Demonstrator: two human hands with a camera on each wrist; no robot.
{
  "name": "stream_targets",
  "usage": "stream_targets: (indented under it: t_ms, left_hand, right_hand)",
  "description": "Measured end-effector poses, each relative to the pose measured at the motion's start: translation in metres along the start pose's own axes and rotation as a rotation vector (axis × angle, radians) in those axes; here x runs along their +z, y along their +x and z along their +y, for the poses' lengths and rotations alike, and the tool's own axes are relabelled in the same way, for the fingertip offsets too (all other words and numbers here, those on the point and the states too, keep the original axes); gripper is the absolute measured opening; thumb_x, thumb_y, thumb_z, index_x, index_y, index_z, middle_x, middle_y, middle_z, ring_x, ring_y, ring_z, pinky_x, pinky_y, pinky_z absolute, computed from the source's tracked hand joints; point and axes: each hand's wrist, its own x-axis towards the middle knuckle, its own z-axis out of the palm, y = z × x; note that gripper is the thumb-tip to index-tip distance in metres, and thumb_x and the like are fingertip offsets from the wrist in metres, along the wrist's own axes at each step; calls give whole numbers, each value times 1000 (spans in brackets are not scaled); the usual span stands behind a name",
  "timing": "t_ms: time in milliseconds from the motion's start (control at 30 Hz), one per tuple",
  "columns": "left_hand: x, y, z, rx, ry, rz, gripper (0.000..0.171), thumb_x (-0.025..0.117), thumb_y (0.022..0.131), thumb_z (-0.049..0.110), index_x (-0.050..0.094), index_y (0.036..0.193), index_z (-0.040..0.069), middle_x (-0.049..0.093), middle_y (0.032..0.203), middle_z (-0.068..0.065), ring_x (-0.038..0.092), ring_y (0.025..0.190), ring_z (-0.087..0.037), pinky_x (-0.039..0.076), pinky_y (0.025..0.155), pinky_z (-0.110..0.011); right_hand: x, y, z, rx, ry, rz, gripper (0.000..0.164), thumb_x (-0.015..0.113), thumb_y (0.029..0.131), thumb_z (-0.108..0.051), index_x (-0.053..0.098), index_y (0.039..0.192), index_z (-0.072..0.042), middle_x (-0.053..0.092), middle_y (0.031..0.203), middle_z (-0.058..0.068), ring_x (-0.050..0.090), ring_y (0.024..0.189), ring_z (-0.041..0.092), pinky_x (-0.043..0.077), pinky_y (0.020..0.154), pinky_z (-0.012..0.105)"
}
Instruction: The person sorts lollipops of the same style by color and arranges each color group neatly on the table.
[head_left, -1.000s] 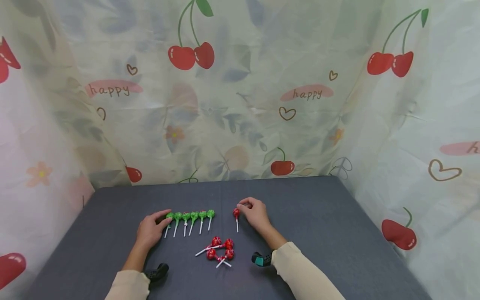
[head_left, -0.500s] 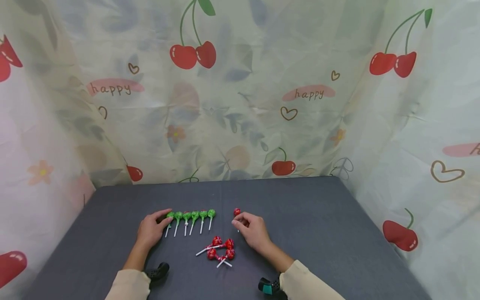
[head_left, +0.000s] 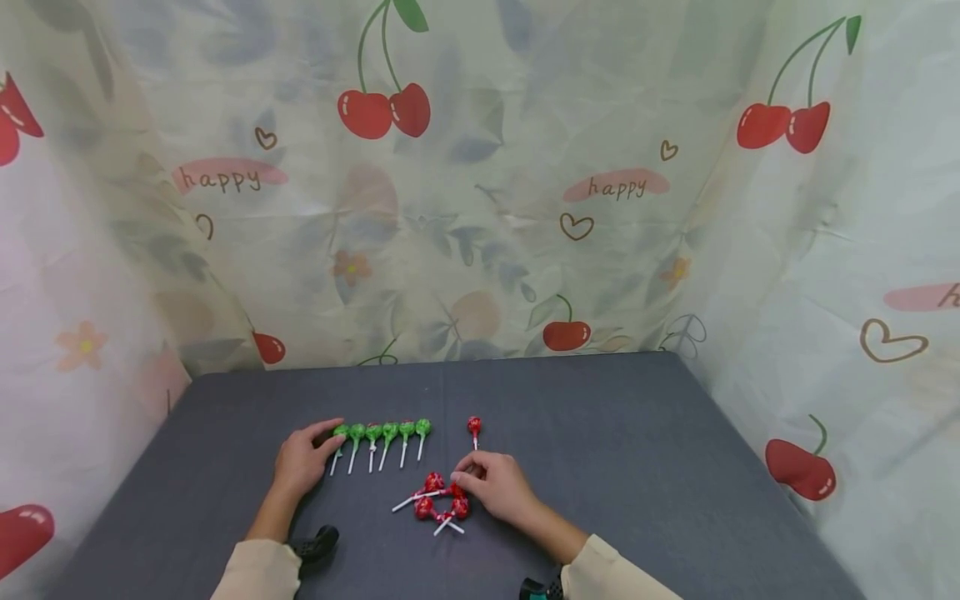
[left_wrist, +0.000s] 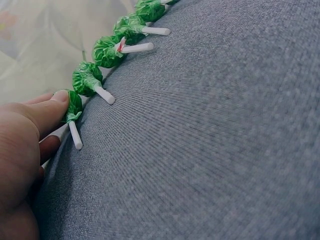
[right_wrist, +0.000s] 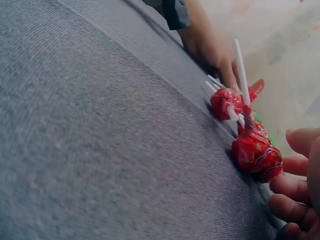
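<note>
Already, over the gray tablecloth [head_left: 615, 442], the right hand [head_left: 497, 485] had moved to the red lollipop ring [head_left: 423, 507], thumb and fingers apart, seemingly empty; the left hand [head_left: 298, 461] pinched the leftmost green lollipop [left_wrist: 74, 106]; farther right, one released red lollipop [head_left: 474, 423] seemed placed.

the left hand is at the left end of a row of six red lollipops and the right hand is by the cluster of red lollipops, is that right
The colour of the row is wrong: the head view shows the left hand at the left end of a row of six green lollipops, and the right hand by the cluster of red lollipops.
</note>
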Motion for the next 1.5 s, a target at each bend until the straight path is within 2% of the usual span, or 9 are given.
stream_targets:
  t_ms: [233, 633, 967, 1233, 1500]
  left_hand:
    - [1, 0, 0, -1, -10, 4, 38, 63, 97, 26, 63, 131, 10, 55, 134, -21, 48, 124, -42, 35, 100, -58]
    - [2, 0, 1, -9, -3, 5, 38, 63, 97, 26, 63, 132, 11, 56, 133, -21, 48, 123, -42, 35, 99, -58]
    - [0, 0, -1, -6, -2, 8, 39, 63, 96, 27, 63, 131, 11, 57, 132, -20, 49, 123, -41, 36, 100, -57]
    - [1, 0, -2, 14, 9, 12, 38, 64, 96, 24, 63, 131, 10, 59, 130, -21, 51, 121, -41, 37, 98, -57]
    - [2, 1, -1, 14, 1, 8, 38, 64, 96, 25, 64, 131, 10, 59, 130, -20, 51, 121, -41, 37, 98, -57]
  right_hand:
    - [1, 1, 0, 32, -39, -76, 13, 74, 86, -32, 71, 86, -19, 54, 60, -13, 47, 51, 2, 38, 48, 21]
    - [0, 1, -3, 46, -105, -109, 16, 76, 84, -34, 72, 87, -18, 50, 55, -14, 44, 46, 2, 35, 45, 21]
    - [-3, 7, -8, 97, -166, -221, 20, 75, 85, -38, 72, 89, -19, 52, 58, -9, 46, 50, 6, 37, 47, 24]
    - [-6, 6, -4, 61, -92, -206, 17, 77, 83, -35, 70, 85, -19, 51, 58, -10, 46, 50, 4, 36, 47, 22]
    - [-20, 6, -1, 43, -31, -206, 14, 77, 84, -29, 73, 90, -17, 55, 59, -9, 49, 50, 5, 40, 48, 22]
